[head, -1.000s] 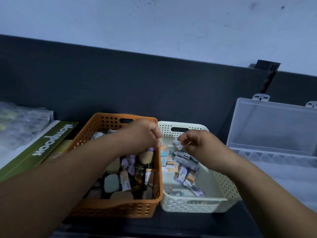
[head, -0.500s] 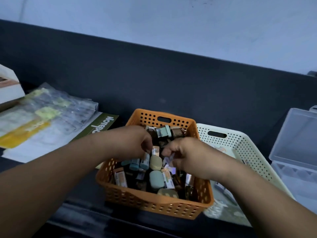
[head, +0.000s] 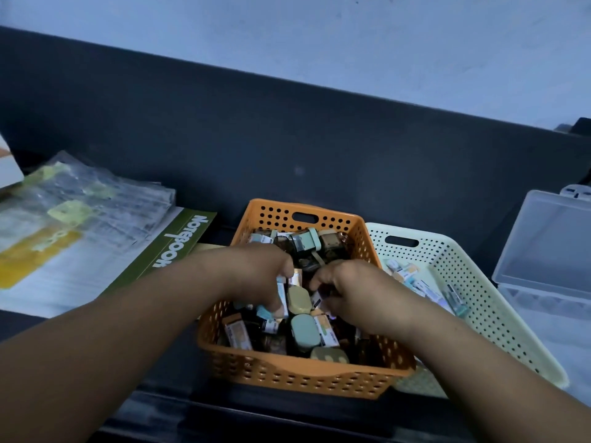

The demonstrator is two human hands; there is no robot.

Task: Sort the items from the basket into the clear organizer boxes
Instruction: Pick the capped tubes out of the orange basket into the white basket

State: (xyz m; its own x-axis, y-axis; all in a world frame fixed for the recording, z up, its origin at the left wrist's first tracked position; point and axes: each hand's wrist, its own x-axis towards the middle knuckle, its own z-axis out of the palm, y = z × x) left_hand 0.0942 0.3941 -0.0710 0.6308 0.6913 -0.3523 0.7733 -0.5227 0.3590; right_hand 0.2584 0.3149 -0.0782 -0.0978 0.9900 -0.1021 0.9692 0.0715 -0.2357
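Note:
An orange perforated basket [head: 297, 377] sits in front of me, full of small labelled bottles, boxes and green-lidded cases [head: 303, 329]. Both hands are down among them. My left hand [head: 256, 276] has its fingers curled round a small light-labelled box [head: 282, 294]. My right hand [head: 355, 292] is curled with its fingertips in the pile; what they hold is hidden. A cream basket [head: 499, 318] to the right holds several small boxes. A clear organizer box [head: 543, 251] stands open at the far right.
A green notebook [head: 172, 251] and a stack of clear plastic sleeves [head: 73, 212] lie on the dark table to the left. A dark panel rises behind the baskets. A white object [head: 8, 164] shows at the far left edge.
My right hand crossed from the cream basket into the orange one. The view swung left and closer. My left hand's fingers have dug deeper and closed round a small box.

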